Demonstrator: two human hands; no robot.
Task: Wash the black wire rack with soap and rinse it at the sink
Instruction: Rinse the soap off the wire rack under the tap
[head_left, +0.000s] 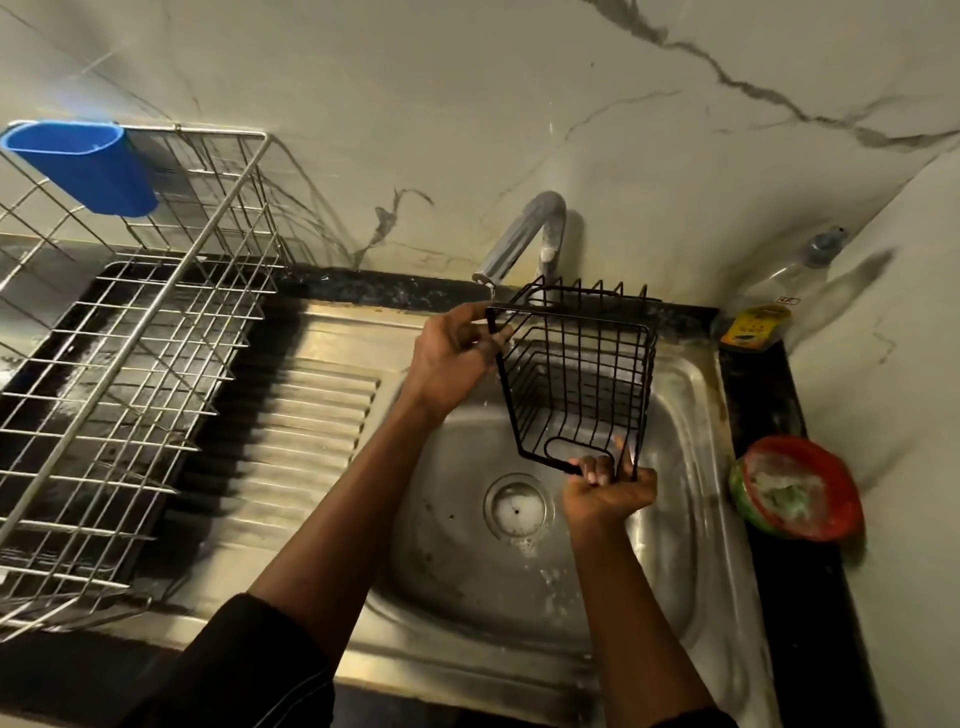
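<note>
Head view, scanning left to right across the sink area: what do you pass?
Blue plastic cup → steel dish rack → ribbed drainboard → left hand → black wire rack → red soap dish.

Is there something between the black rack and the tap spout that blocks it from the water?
Nothing visible blocks it. Both hands, left hand and right hand, hold the black wire rack over the sink, its far corner directly below the tap spout.
</note>
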